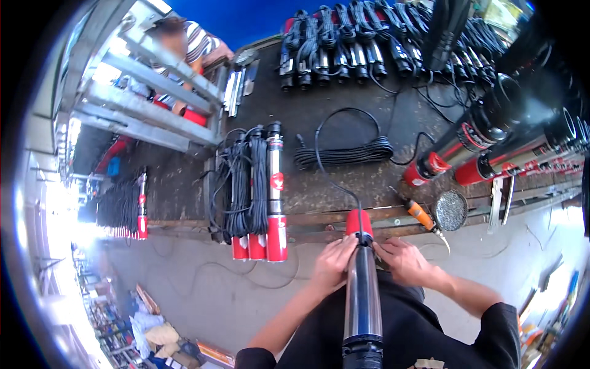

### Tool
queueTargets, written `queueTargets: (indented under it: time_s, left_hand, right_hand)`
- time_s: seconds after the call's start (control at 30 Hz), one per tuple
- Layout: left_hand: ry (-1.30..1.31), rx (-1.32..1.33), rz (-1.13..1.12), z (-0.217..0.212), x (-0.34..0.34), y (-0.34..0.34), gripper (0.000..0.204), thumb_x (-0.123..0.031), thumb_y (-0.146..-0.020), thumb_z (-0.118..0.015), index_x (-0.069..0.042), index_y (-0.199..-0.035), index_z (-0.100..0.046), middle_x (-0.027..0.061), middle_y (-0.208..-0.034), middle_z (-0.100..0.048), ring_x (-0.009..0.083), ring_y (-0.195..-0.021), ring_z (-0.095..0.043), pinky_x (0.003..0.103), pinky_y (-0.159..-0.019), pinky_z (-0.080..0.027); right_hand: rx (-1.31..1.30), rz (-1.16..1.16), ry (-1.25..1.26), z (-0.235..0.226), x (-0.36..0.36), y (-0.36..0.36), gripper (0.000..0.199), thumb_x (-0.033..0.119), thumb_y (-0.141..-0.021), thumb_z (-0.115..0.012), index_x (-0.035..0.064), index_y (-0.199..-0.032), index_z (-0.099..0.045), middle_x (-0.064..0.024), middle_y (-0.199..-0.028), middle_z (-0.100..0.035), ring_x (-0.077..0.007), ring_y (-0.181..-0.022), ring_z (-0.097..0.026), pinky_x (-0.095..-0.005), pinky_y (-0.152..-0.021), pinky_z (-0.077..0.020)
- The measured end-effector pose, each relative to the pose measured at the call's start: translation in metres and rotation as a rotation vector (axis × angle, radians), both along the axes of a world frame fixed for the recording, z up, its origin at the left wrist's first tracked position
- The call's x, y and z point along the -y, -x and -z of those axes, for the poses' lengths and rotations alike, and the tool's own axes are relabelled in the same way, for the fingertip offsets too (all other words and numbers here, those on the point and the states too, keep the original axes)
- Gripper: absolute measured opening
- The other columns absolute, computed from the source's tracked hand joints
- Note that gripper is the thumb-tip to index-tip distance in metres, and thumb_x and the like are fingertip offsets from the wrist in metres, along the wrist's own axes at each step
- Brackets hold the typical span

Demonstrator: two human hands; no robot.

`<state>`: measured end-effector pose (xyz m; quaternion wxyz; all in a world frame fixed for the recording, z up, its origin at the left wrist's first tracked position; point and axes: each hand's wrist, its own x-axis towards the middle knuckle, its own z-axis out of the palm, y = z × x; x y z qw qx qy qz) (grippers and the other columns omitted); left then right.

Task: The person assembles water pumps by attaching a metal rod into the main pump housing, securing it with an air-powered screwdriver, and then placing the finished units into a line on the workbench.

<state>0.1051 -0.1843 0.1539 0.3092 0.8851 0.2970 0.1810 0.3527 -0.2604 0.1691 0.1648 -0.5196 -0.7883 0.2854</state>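
A long steel submersible pump [362,289] lies lengthwise in front of me, its red end [358,221] at the bench edge. My left hand [335,261] is closed on its left side, fingers pressed at the black collar [364,238]. From the right, my right hand [402,259] pinches at the same collar; its fingertips are partly hidden. A black cable [338,184] enters the pump there and runs back to a tied coil [344,152] on the bench.
Bundled pumps [258,190] stand to the left, and several with coiled cables [332,49] line the back. Larger pumps [458,147], an orange-handled tool [420,215] and a round dish [450,210] are at right. Behind a metal frame [147,92], another person [178,49] is present.
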Motion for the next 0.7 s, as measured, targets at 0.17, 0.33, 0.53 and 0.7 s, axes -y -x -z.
queueTargets:
  time_s: [0.17,0.33,0.53,0.7]
  left_hand:
    - [0.000,0.104,-0.099,0.008,0.005,0.001,0.065,-0.016,-0.078,-0.074,0.000,-0.138,-0.055,0.0198,-0.136,-0.061,0.0358,-0.124,-0.061,0.044,-0.107,-0.048]
    - [0.115,0.105,-0.156,0.029,0.023,0.015,0.070,-0.030,-0.081,-0.072,-0.005,-0.144,-0.051,0.0210,-0.145,-0.053,0.0377,-0.132,-0.053,0.046,-0.108,-0.045]
    - [0.132,0.160,-0.373,0.057,0.062,0.024,0.072,-0.021,-0.083,-0.070,-0.006,-0.148,-0.042,0.0249,-0.137,-0.056,0.0462,-0.117,-0.058,0.050,-0.096,-0.051]
    - [0.417,0.074,-0.369,0.024,0.002,0.014,0.069,-0.025,-0.085,-0.074,-0.007,-0.146,-0.045,0.0178,-0.115,-0.071,0.0400,-0.106,-0.068,0.045,-0.089,-0.053]
  right_hand:
    - [0.018,-0.572,-0.353,0.033,-0.080,-0.018,0.015,0.021,-0.074,-0.065,0.0118,-0.069,-0.055,-0.0031,-0.075,-0.059,-0.0224,-0.083,-0.062,-0.0382,-0.070,-0.0522]
    - [0.169,-0.664,-0.408,0.013,-0.127,-0.003,0.057,0.059,-0.071,-0.070,0.0124,-0.104,-0.065,-0.0027,-0.088,-0.062,-0.0230,-0.087,-0.061,-0.0388,-0.075,-0.0507]
    - [-0.205,-0.715,-0.092,0.036,-0.107,0.028,0.093,0.036,-0.066,-0.084,0.0009,-0.142,-0.044,-0.0189,-0.131,-0.058,-0.0375,-0.119,-0.059,-0.0455,-0.099,-0.0475]
    - [-0.459,-0.354,0.124,0.058,-0.107,0.019,0.088,0.028,-0.069,-0.085,0.0005,-0.142,-0.043,-0.0182,-0.130,-0.057,-0.0344,-0.119,-0.057,-0.0428,-0.103,-0.0441]
